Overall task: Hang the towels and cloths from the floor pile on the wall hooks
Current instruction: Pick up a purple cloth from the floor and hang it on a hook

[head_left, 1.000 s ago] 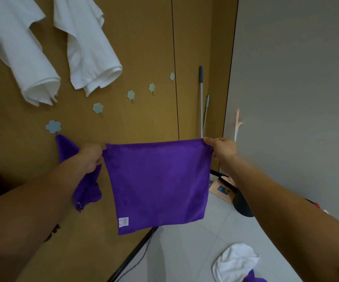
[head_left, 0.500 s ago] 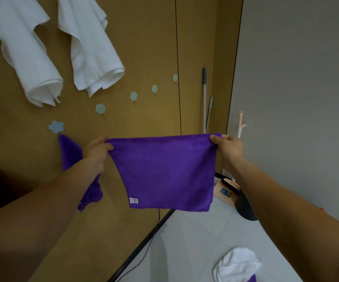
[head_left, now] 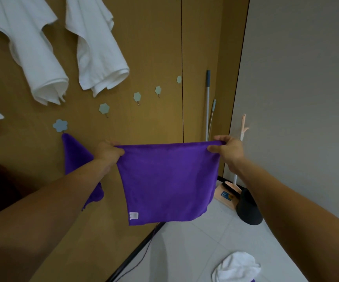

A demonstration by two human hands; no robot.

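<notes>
Our left hand (head_left: pixel 108 154) and right hand (head_left: pixel 228 150) pinched the square purple microfibre cloth (head_left: pixel 164 180) taut. Next, a corner likely needed the pale-blue flower-shaped hook (head_left: pixel 104 108).

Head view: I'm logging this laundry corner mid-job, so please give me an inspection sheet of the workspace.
Surface: brown wall panel; pale tiled floor.
Job's things: purple cloth held spread; second purple cloth hangs from flower hook; left white towel and right white towel hang higher; nearest free hook, three more beyond; floor towel.
Clutter: peach dustpan set, black object, pole handles in the corner.
Hands: left hand and right hand each grip a top corner.
Cables: thin dark cable along wall base.
Surroundings: grey wall at right.
</notes>
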